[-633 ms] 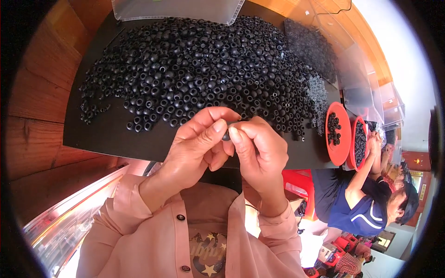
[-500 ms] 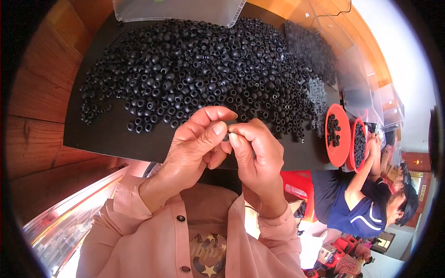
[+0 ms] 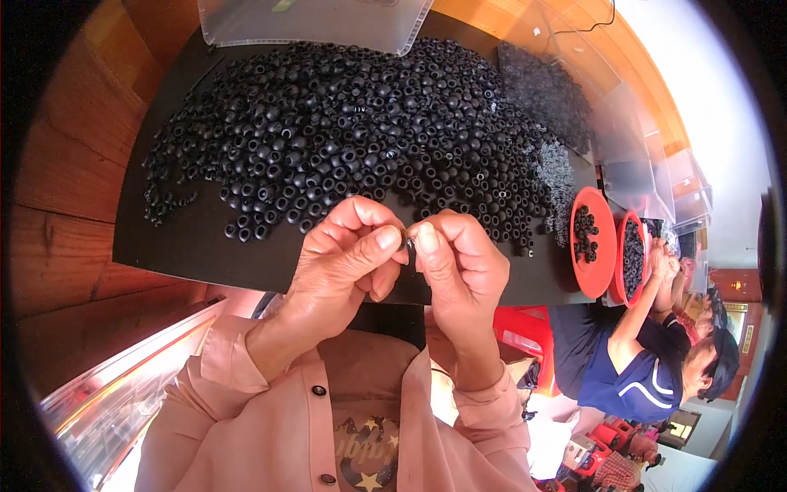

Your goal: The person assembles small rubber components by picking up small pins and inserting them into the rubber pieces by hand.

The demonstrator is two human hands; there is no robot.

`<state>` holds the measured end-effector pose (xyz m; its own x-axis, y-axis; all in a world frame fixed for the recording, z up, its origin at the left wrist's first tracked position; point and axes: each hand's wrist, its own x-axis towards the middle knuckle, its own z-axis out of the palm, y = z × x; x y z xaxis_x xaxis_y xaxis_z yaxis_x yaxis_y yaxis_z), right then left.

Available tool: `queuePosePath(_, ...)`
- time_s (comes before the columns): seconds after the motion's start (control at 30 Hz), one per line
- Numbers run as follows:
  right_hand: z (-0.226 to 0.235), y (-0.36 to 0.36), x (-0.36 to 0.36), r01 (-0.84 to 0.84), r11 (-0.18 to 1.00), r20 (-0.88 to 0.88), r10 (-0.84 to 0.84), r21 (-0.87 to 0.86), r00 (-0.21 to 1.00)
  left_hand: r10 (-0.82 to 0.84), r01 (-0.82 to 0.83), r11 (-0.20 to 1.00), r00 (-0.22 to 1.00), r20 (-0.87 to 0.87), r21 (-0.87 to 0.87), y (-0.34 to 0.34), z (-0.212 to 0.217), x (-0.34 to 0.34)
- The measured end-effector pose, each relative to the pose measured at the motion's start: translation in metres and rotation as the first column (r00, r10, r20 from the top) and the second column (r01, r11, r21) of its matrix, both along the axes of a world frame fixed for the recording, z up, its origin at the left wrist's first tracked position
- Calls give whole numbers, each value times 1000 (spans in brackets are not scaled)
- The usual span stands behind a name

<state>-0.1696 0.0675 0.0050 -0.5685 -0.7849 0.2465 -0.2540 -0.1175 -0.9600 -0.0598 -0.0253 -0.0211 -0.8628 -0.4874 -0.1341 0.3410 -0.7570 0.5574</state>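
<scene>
Over the near edge of the dark table, my left hand (image 3: 340, 258) pinches a small black part (image 3: 408, 243) between thumb and forefinger; fingertips hide most of it, so its exact kind cannot be told. Close beside it, my right hand (image 3: 463, 266) is closed too, its thumb and forefinger pressed together at the same part. Just beyond the hands spreads a wide pile of small black hollow round plastic pieces (image 3: 328, 131), many showing an open ring end.
Smaller grey pieces (image 3: 557, 176) lie at the pile's right. Two red bowls (image 3: 602, 275) with black pieces stand at the table's right edge. A translucent bin (image 3: 328, 29) sits at the far side. At the right, a person in a blue top (image 3: 607, 369) works with both hands.
My right hand has shifted slightly to the right, opening a narrow gap between the fingertips where the small black part shows more. The left hand stays almost in place.
</scene>
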Motion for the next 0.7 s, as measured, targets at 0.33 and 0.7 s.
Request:
queuePosePath(0.33,4,2,-2,-4,999,100,0,39,995,-21,21,1000,1000,-2,6,-2,1,4)
queuePosePath(0.7,5,8,-1,48,995,116,-57,86,992,-14,20,999,991,133,-44,-5,7,9)
